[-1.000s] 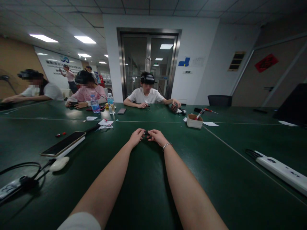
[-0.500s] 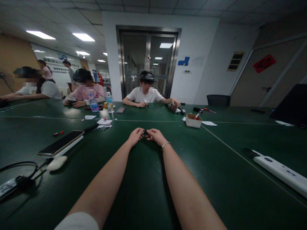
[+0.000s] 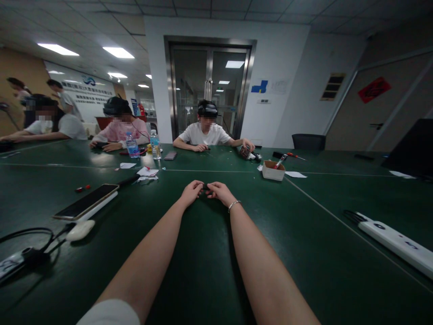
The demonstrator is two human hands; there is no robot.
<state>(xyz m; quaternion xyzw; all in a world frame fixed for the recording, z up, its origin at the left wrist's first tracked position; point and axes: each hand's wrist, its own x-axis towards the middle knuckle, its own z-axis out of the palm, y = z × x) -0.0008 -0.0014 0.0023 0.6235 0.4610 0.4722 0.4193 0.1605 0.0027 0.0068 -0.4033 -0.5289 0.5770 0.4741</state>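
Both arms stretch forward over the green table, and the hands meet near its middle. My left hand is closed, fingertips pinched on one side of a small dark object. From the other side my right hand, with a silver bracelet at the wrist, pinches the same object. It is mostly covered by fingers and too small to name.
Left of my arms lie a phone, a white computer mouse and a cabled power strip. Ahead are two bottles, scraps of paper and a small box. A white strip lies right. Co-workers sit across the table.
My hands stay in nearly the same place, fingers still on the small dark object. In the far left background, two walking people have moved further left.
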